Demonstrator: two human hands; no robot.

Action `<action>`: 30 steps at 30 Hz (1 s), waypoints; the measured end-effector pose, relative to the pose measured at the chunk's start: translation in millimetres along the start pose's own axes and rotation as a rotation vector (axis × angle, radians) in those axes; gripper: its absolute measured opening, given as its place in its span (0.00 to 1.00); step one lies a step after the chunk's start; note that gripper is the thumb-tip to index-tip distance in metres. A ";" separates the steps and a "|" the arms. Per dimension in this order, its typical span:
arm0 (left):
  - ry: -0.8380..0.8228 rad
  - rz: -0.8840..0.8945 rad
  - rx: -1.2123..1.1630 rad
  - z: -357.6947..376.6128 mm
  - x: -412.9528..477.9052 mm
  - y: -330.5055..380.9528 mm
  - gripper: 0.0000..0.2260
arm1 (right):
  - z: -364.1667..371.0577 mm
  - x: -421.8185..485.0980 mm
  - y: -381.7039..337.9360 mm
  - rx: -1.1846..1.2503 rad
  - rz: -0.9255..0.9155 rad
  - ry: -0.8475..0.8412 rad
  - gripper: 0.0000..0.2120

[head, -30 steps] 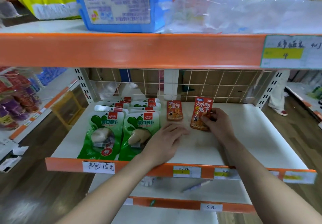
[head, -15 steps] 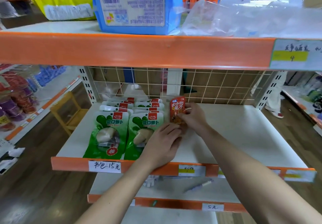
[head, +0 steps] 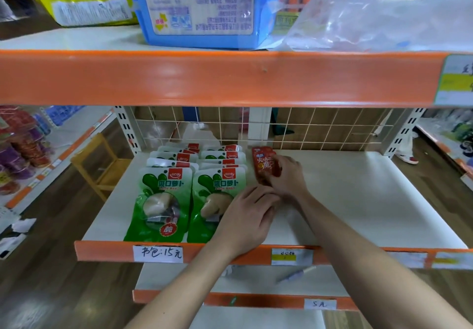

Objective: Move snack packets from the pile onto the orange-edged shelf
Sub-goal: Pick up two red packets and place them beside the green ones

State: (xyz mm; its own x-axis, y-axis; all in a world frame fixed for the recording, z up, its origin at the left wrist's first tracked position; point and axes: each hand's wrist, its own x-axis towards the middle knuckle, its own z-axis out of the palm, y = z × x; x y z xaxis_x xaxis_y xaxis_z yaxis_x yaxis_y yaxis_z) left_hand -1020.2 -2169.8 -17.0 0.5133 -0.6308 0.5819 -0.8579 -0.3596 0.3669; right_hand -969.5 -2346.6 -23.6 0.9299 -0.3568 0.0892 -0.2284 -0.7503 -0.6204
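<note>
- The red packet (head: 263, 163) is held at its lower right part by the right hand (head: 285, 176), with fingers and thumb curled onto it. Whether a second packet lies beneath cannot be told.
- Nothing is held by the left hand (head: 247, 217). It is laid flat on the board with straight fingers, just beside the front green packet.
- The red packet is placed toward the back of the orange-edged shelf (head: 358, 200), just right of the two rows of green packets (head: 161, 200) and short of the wire grid (head: 320, 129).
- The step in hand is judged to be the seating of this packet at the head of a new column.
- The packet is best laid flat, label up, with its left edge parallel to the green rows and not overlapping them.
- The grip should be released only once the packet lies flat, so that it is not dragged askew.
- The green row can be steadied with the flat hand if it is nudged.
</note>
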 end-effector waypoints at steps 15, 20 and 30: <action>-0.025 0.012 -0.017 6.1 -1.9 -6.9 0.09 | 9.7 -2.4 5.1 -0.039 -0.053 0.087 0.31; -0.044 0.009 -0.026 5.7 -2.7 -6.3 0.09 | 9.7 -3.7 7.7 -0.047 -0.069 0.090 0.31; -0.039 -0.015 0.004 5.9 -1.0 -6.4 0.08 | 6.1 -7.5 4.9 0.026 -0.049 0.134 0.29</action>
State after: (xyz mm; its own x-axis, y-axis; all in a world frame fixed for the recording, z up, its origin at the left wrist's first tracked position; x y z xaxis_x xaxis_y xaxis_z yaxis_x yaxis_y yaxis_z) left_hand -1015.3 -2171.0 -24.2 0.5249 -0.6519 0.5472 -0.8502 -0.3720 0.3725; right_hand -975.8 -2344.2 -32.0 0.8925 -0.3925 0.2222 -0.1745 -0.7547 -0.6324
